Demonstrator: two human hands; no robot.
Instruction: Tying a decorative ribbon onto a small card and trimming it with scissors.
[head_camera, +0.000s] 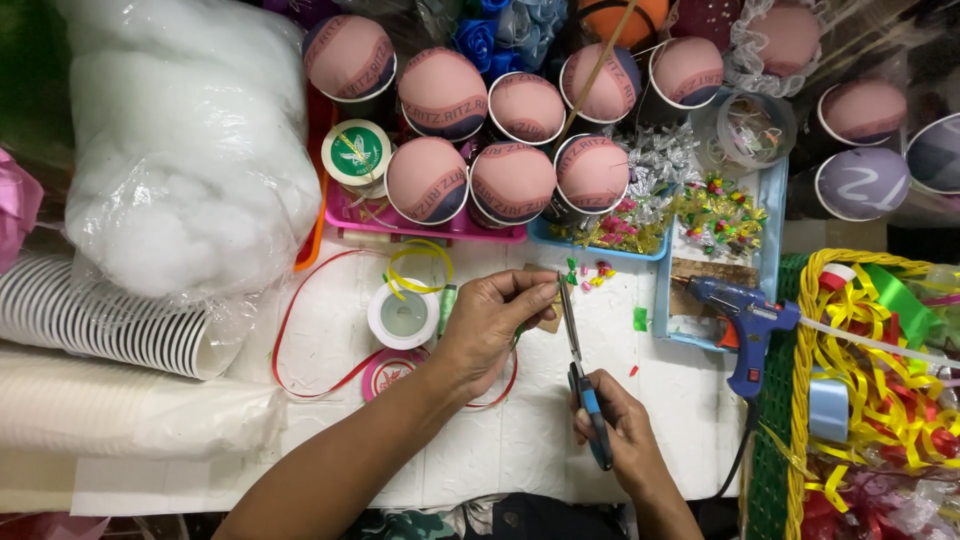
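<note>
Now right hand (625, 430) grips one pair of scissors (580, 370); left hand (490, 325) pinches something small.

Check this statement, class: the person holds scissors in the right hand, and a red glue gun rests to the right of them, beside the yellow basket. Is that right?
One detail is wrong: the glue gun is blue with an orange trigger, not red. The head view shows it. The rest stands: the right hand holds the scissors, and the gun rests to their right, beside the yellow basket.
</note>
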